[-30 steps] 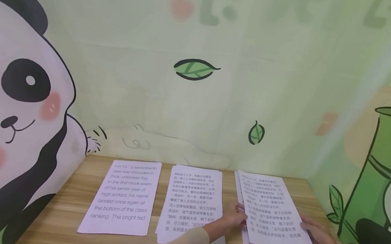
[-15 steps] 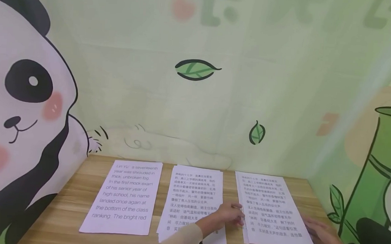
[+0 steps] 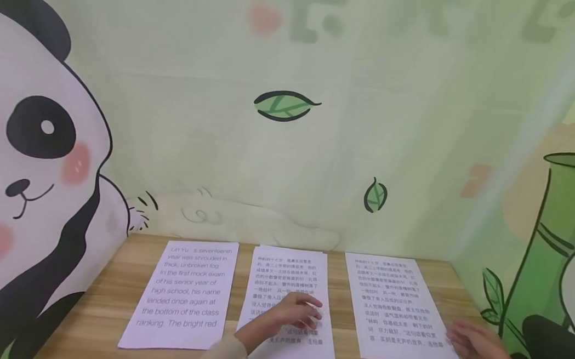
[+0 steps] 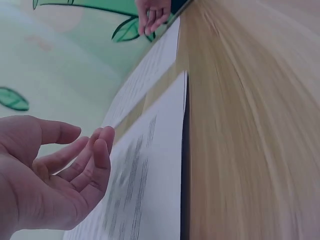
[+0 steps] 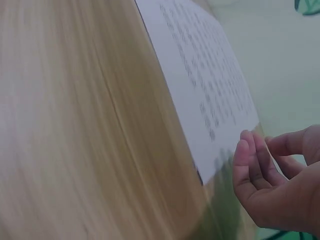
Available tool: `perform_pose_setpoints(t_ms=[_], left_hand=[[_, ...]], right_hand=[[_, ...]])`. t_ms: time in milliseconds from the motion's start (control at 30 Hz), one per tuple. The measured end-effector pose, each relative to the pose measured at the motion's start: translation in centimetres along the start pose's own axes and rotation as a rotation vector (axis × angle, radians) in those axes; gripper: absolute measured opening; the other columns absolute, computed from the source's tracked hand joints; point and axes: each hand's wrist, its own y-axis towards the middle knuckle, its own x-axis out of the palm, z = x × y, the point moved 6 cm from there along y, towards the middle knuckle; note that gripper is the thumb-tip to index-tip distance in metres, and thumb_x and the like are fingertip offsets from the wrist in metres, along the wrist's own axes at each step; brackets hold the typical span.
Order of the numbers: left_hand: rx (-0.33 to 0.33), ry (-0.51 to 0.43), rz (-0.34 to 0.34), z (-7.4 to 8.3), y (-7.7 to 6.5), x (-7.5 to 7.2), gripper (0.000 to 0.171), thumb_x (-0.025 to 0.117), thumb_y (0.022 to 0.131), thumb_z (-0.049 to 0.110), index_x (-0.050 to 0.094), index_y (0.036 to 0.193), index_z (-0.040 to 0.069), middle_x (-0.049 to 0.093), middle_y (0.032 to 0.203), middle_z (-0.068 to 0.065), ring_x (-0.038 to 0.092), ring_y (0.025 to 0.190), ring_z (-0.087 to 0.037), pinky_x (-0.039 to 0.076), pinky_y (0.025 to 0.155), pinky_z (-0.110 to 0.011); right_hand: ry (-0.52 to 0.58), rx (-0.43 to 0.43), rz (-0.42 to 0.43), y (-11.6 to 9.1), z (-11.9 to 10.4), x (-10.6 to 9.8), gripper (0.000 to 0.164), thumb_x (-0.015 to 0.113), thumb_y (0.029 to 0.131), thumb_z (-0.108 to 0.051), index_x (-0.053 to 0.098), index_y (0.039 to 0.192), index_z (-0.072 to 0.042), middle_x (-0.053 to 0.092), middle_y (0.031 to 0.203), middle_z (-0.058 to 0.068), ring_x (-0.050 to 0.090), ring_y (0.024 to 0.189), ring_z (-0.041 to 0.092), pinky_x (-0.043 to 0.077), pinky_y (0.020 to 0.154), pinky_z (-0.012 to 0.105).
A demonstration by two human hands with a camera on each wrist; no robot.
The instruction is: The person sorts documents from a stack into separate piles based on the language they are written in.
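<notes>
Middle papers: partly hidden
Left hand: above them, fingers relaxed
Right hand: right of them, fingers relaxed

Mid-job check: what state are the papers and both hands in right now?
English-print paper: flat, print up.
Middle Chinese-print papers: flat, print up, top edges slightly uneven, partly hidden.
Right Chinese-print paper: flat, print up.
Left hand: over the middle papers, holding nothing, fingers loosely bent.
Right hand: by the right paper's edge, holding nothing; contact unclear.
</notes>
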Motion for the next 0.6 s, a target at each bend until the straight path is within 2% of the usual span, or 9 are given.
perform_pose_setpoints(t_ms=[133,233,333,433,600], left_hand=[[0.000,0.017,0.020,-0.8,-1.7,-3.0,0.035,0.063,0.095,0.013,0.066,0.127,0.000,0.077,0.105,-0.013,0.075,0.084,-0.021,0.062,0.078,-0.034],[0.001,0.030,0.038,-1.3,-2.7,-4.8,0.036,0.063,0.095,0.013,0.065,0.128,-0.001,0.077,0.105,-0.014,0.075,0.085,-0.022,0.062,0.078,-0.035],[0.003,0.037,0.055,-1.5,-3.6,-6.2,0.038,0.063,0.096,0.015,0.063,0.130,-0.002,0.076,0.106,-0.014,0.074,0.086,-0.021,0.062,0.079,-0.035],[-0.004,0.036,0.070,-1.9,-4.6,-7.4,0.039,0.061,0.097,0.015,0.062,0.131,-0.003,0.075,0.106,-0.014,0.072,0.083,-0.018,0.059,0.077,-0.033],[-0.040,0.002,0.107,-3.2,-6.5,-9.4,0.040,0.059,0.097,0.015,0.060,0.133,-0.004,0.071,0.100,-0.007,0.065,0.077,-0.014,0.051,0.070,-0.027]], right_hand=[[-0.056,-0.053,-0.103,-0.4,-1.0,2.3,0.062,0.052,0.106,-0.013,0.024,0.151,0.018,0.076,0.114,0.010,0.072,0.093,0.007,0.061,0.083,0.027],[-0.080,-0.065,-0.128,-0.6,-1.5,3.9,0.057,0.050,0.106,-0.013,0.031,0.150,0.018,0.074,0.121,0.015,0.072,0.097,0.009,0.061,0.086,0.029],[-0.093,-0.073,-0.135,-0.4,-2.1,5.6,0.059,0.055,0.105,-0.018,0.036,0.149,0.016,0.074,0.120,0.014,0.072,0.098,0.010,0.061,0.087,0.029],[-0.095,-0.076,-0.149,-0.3,-3.0,7.9,0.053,0.054,0.105,-0.018,0.043,0.146,0.013,0.075,0.117,0.012,0.073,0.098,0.011,0.061,0.086,0.029],[-0.078,-0.117,-0.237,-0.4,-3.6,12.5,0.042,0.049,0.106,-0.013,0.052,0.140,0.011,0.076,0.110,0.007,0.073,0.096,0.012,0.062,0.084,0.028]])
